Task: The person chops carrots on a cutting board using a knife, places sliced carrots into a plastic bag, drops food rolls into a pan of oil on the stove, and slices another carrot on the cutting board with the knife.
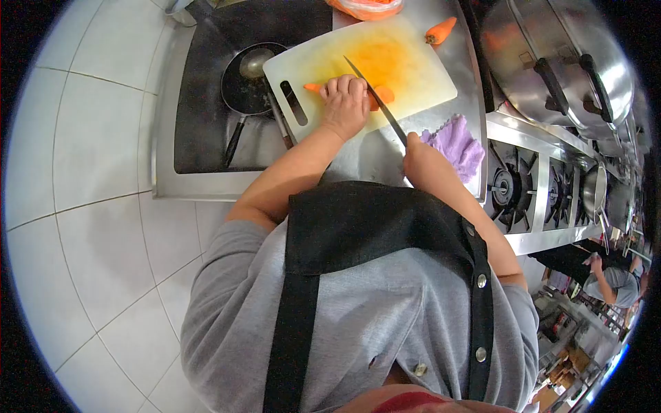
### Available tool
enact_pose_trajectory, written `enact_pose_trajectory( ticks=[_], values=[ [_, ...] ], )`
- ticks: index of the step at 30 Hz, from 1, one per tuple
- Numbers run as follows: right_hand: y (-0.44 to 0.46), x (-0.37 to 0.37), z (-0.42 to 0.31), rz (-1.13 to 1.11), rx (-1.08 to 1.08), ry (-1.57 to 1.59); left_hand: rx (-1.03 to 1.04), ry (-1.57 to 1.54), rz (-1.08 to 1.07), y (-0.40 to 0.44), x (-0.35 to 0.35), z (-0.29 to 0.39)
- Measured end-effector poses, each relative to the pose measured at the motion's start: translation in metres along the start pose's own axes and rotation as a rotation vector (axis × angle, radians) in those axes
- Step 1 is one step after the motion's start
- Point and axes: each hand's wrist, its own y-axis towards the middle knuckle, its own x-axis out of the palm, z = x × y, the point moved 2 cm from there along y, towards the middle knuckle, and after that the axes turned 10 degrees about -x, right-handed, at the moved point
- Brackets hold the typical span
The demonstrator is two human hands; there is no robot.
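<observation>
My left hand [345, 104] presses down on a carrot [312, 88], its fingers curled over it and its tip poking out on the left. In my right hand [425, 160] is the handle of a kitchen knife [377, 98], whose blade slants up and left beside my left fingertips. Orange carrot pieces [381, 97] lie along the blade's right side. Under all this is a white cutting board [428, 77], stained yellow-orange across its upper middle. A purple cloth [457, 147] lies crumpled by my right hand.
Another carrot [441, 31] and an orange bag [367, 7] lie beyond the board. A black frying pan [241, 86] with a ladle sits in the sink at left. Gas burners [506, 184] and large steel pots [558, 55] stand at right. Another person [613, 283] is farther off.
</observation>
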Motion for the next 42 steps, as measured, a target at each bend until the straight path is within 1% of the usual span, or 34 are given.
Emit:
enact_pose_trajectory(
  ticks=[3, 6, 8, 10, 13, 15, 16, 18, 24, 28, 29, 30, 33, 36, 40, 42],
  values=[
    [0.019, 0.029, 0.018, -0.028, -0.034, -0.035, 0.0, 0.003, 0.014, 0.002, -0.001, 0.0],
    [0.019, 0.039, 0.018, 0.053, -0.038, -0.057, -0.002, 0.006, 0.033, 0.001, -0.001, 0.0],
    [0.017, 0.042, 0.019, 0.069, -0.03, -0.052, 0.001, 0.003, 0.038, -0.001, 0.001, -0.002],
    [0.017, 0.041, 0.019, 0.099, -0.028, -0.052, 0.013, 0.004, 0.056, 0.0, 0.003, -0.004],
    [0.007, 0.029, 0.014, 0.075, -0.023, -0.033, -0.013, 0.009, 0.028, 0.0, 0.003, -0.005],
    [-0.01, 0.013, 0.003, 0.145, -0.027, -0.024, 0.004, -0.012, 0.028, 0.0, 0.002, -0.005],
    [-0.016, 0.014, 0.004, 0.144, -0.027, -0.023, 0.003, -0.011, 0.027, 0.0, 0.001, -0.005],
    [-0.026, 0.013, 0.008, 0.186, -0.097, -0.013, 0.002, -0.025, 0.034, 0.0, 0.0, -0.004],
    [-0.03, 0.005, 0.001, 0.081, 0.026, -0.027, -0.005, -0.031, -0.028, 0.0, -0.002, -0.003],
    [-0.018, 0.004, 0.001, 0.037, 0.04, -0.025, -0.009, -0.051, -0.032, -0.001, -0.001, -0.003],
    [-0.013, 0.006, 0.003, 0.033, 0.005, -0.025, -0.004, -0.037, -0.001, -0.001, 0.0, -0.003],
    [-0.008, 0.008, 0.005, 0.032, -0.03, -0.026, 0.005, -0.025, 0.033, 0.0, 0.0, -0.003],
    [0.009, 0.018, 0.01, 0.075, -0.058, 0.004, -0.007, -0.027, 0.001, 0.001, 0.001, -0.004],
    [0.025, 0.031, 0.013, 0.082, -0.047, 0.011, -0.005, -0.025, 0.014, 0.001, -0.001, -0.002],
    [0.022, 0.036, 0.014, 0.126, -0.056, 0.007, 0.022, -0.023, 0.029, 0.0, 0.003, -0.005],
    [0.02, 0.033, 0.013, 0.117, -0.02, 0.008, -0.001, -0.025, 0.039, 0.0, 0.004, -0.007]
  ],
)
